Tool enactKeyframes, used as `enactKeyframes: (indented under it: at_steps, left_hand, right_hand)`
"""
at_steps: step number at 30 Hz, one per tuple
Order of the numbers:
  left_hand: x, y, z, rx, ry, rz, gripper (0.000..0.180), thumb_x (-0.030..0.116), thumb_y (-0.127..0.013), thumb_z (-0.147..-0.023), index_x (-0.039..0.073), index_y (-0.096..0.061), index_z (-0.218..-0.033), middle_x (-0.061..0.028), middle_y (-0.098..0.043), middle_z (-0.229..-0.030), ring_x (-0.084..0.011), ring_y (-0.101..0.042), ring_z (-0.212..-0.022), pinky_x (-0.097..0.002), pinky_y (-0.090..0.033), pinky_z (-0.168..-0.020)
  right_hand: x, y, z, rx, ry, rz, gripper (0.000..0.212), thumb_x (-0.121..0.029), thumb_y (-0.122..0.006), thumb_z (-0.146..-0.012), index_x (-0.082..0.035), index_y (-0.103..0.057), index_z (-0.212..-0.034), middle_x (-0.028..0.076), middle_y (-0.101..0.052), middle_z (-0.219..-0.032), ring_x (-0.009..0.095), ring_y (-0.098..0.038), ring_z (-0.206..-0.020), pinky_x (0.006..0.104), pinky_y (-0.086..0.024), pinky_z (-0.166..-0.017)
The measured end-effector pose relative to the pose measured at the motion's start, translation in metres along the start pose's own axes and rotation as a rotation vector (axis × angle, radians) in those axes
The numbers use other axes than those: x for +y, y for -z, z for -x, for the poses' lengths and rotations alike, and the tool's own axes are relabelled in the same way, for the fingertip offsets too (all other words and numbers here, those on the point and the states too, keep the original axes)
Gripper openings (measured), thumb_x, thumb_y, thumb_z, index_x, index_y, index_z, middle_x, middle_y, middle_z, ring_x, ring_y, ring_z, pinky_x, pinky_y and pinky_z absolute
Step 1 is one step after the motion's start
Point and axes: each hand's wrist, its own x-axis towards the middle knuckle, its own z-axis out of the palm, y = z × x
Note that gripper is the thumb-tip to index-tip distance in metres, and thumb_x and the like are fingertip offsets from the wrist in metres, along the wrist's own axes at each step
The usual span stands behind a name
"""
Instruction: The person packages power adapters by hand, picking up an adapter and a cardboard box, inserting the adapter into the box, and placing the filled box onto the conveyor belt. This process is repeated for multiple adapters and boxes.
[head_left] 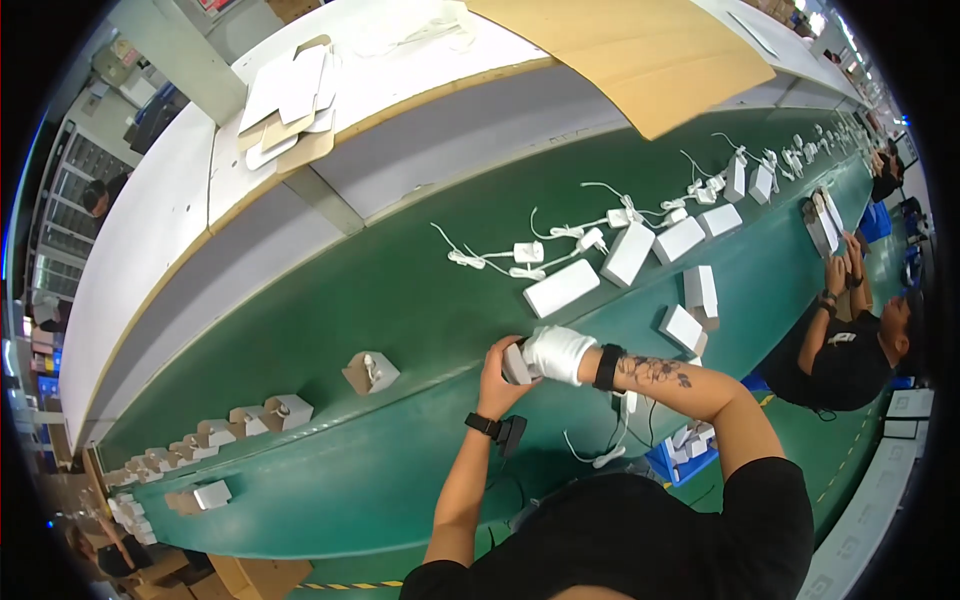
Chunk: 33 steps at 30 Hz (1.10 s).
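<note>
My bare left hand [498, 382] is wrapped around a small white box [516, 366] above the near half of the green belt. Against the box's right side is my right hand [560, 354], in a white glove, its fingertips hidden at the box. Just beyond both hands lies a closed white box [561, 289]. White power adapters with coiled cords, one of them an adapter [528, 253], lie along the belt past it. To the left stands an open box [371, 373] with something white inside. A white cord [607, 458] lies near my body, below my right forearm.
Open boxes [288, 411] line the belt at far left, with another box [212, 495] nearer. More white boxes [701, 290] lie to the right. Flattened cartons [290, 100] and a cardboard sheet [640, 60] rest on the shelf. A blue bin [660, 462] and a co-worker [835, 345] are right.
</note>
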Motion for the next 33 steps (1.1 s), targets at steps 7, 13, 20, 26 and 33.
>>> enactKeyframes:
  at_steps: [7, 13, 20, 26, 33]
  left_hand:
    - [-0.036, -0.011, -0.013, 0.090, 0.117, 0.055, 0.071, 0.010, -0.081, -0.054, 0.007, -0.048, -0.117, -0.0128, -0.056, -0.114, -0.0334, -0.054, -0.106, -0.0402, -0.043, -0.091]
    - [-0.030, -0.011, -0.028, 0.094, 0.109, -0.067, 0.067, 0.011, -0.080, -0.057, 0.006, -0.047, -0.115, -0.0143, -0.057, -0.109, -0.0323, -0.056, -0.102, -0.0396, -0.046, -0.086]
    - [-0.060, 0.093, -0.039, 0.461, 0.213, -0.197, 0.065, 0.013, -0.084, -0.054, 0.004, -0.051, -0.110, -0.0136, -0.051, -0.113, -0.0287, -0.054, -0.101, -0.0374, -0.045, -0.086]
    - [-0.029, 0.104, -0.038, 0.516, 0.047, -0.347, 0.091, 0.013, -0.084, -0.059, 0.002, -0.033, -0.133, -0.0138, -0.039, -0.131, -0.0247, -0.050, -0.108, -0.0337, -0.038, -0.096]
    - [0.056, 0.051, 0.047, 0.573, 0.362, 0.391, 0.065, 0.019, -0.065, -0.083, 0.003, -0.031, -0.137, -0.0141, -0.046, -0.130, -0.0247, -0.047, -0.117, -0.0365, -0.037, -0.098]
  right_hand:
    - [0.013, -0.053, -0.058, -0.117, -0.130, 0.349, 0.009, -0.012, -0.062, -0.066, -0.008, -0.066, -0.074, 0.015, -0.065, -0.074, 0.033, -0.063, -0.070, 0.0421, -0.049, -0.060]
    - [0.055, -0.078, -0.076, -0.348, -0.094, 0.314, 0.010, -0.017, -0.062, -0.069, -0.009, -0.064, -0.075, 0.013, -0.063, -0.074, 0.032, -0.063, -0.071, 0.0432, -0.048, -0.058]
    - [0.072, 0.025, -0.085, 0.606, -0.334, 0.127, 0.024, -0.030, -0.059, -0.080, -0.009, -0.059, -0.093, 0.011, -0.062, -0.086, 0.031, -0.061, -0.084, 0.0424, -0.048, -0.066]
    - [0.151, 0.003, -0.122, 0.244, -0.655, 0.358, 0.030, -0.025, -0.067, -0.074, -0.010, -0.062, -0.099, 0.015, -0.064, -0.093, 0.032, -0.063, -0.085, 0.0458, -0.049, -0.070]
    - [0.078, 0.042, -0.090, 0.824, -0.236, -0.048, 0.022, -0.022, -0.068, -0.072, -0.009, -0.060, -0.087, 0.013, -0.061, -0.078, 0.029, -0.062, -0.073, 0.0417, -0.049, -0.065]
